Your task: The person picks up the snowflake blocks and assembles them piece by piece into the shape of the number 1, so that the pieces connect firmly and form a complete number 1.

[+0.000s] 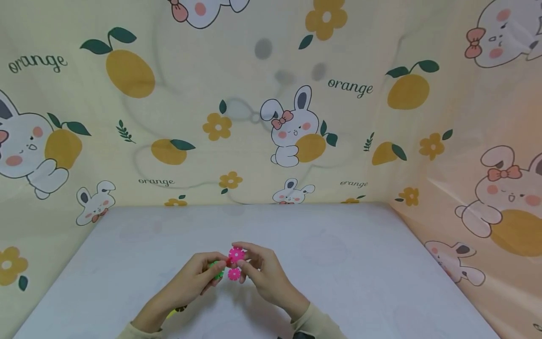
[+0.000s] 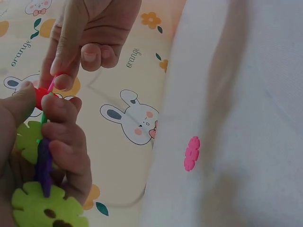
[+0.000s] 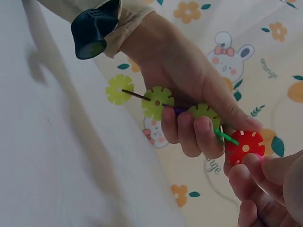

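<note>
My left hand (image 1: 190, 278) grips a chain of notched plastic snowflake discs. Thumb and fingers hold the end near a red disc (image 3: 245, 145); a green disc (image 3: 227, 136) and a purple disc (image 2: 44, 165) come before it. Yellow-green discs (image 3: 157, 103) and a dark brown disc (image 3: 136, 95) trail below the palm. A pink disc (image 1: 236, 254) is pinched in my right hand (image 1: 273, 278), edge against the red disc; whether they are slotted together is hidden by fingertips. Another pink disc (image 2: 191, 153) lies flat on the table below the hands.
The white table (image 1: 360, 273) reaches back to a cloth backdrop (image 1: 237, 61) printed with rabbits and oranges. A side cloth (image 1: 444, 212) hangs along the right edge. A dark wrist-worn device (image 3: 94, 30) sits at the left sleeve.
</note>
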### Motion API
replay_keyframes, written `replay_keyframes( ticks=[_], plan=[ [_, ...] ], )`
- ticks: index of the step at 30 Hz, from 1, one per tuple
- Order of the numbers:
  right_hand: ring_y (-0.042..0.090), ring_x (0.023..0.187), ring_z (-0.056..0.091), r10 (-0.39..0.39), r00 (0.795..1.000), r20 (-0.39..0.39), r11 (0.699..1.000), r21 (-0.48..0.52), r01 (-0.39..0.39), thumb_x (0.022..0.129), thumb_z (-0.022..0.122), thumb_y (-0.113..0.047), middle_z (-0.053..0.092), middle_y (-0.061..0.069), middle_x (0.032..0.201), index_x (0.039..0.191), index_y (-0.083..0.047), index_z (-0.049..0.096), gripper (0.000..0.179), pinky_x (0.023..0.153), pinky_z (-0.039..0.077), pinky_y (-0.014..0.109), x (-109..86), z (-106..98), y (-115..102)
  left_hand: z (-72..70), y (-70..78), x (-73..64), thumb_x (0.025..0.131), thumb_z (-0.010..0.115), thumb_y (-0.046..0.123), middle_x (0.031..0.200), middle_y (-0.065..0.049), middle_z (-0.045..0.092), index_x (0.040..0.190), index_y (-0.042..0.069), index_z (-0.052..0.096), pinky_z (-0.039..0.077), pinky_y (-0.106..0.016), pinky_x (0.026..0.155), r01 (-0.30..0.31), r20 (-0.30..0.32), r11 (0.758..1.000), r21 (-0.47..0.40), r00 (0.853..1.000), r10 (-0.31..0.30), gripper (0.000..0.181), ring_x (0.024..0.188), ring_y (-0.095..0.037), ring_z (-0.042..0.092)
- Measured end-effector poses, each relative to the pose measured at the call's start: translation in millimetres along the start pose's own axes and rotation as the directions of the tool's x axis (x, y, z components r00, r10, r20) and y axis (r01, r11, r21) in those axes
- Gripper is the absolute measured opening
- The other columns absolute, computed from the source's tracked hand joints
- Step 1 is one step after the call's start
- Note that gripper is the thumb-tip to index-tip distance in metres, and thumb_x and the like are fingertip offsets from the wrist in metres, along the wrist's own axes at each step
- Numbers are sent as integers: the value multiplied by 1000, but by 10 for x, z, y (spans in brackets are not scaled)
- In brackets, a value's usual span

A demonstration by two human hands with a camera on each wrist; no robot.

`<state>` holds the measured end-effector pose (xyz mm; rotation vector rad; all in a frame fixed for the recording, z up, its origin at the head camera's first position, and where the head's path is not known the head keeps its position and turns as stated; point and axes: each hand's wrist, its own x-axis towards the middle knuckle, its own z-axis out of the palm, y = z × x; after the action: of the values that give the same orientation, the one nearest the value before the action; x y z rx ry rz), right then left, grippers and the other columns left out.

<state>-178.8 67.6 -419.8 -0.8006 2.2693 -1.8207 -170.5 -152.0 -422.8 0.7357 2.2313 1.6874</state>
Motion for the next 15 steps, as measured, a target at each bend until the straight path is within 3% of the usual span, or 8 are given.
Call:
replay_keyframes(
  ticks=[7, 12, 15],
  plan=[
    [20, 62, 65, -7, 1000, 21, 999, 32, 6, 99, 59, -2, 70, 30, 99, 137, -4, 60, 37, 73, 52, 22, -1, 16, 16, -6, 3, 2, 109, 46, 24, 66, 4, 52, 116, -2, 66, 31, -15, 42, 7, 2, 1000, 2, 1000, -7, 34, 47, 1, 37],
    [8, 62, 63, -13, 1000, 29, 1000, 24, 12, 100, 60, -3, 69, 32, 98, 137, -4, 59, 37, 72, 54, 23, -1, 5, 21, -8, 9, 4, 109, 46, 26, 68, 3, 52, 116, -2, 66, 32, -16, 43, 25, 7, 1000, -1, 1000, -25, 34, 49, 1, 37],
    [12, 62, 64, -13, 999, 33, 1000, 0, 13, 100, 61, -7, 69, 31, 96, 137, -6, 59, 37, 72, 53, 24, 5, -13, 11, -8, 10, 8, 109, 45, 26, 67, 3, 52, 117, -1, 66, 34, -16, 44, 32, 8, 999, -5, 999, -32, 35, 49, 0, 38]
  ],
)
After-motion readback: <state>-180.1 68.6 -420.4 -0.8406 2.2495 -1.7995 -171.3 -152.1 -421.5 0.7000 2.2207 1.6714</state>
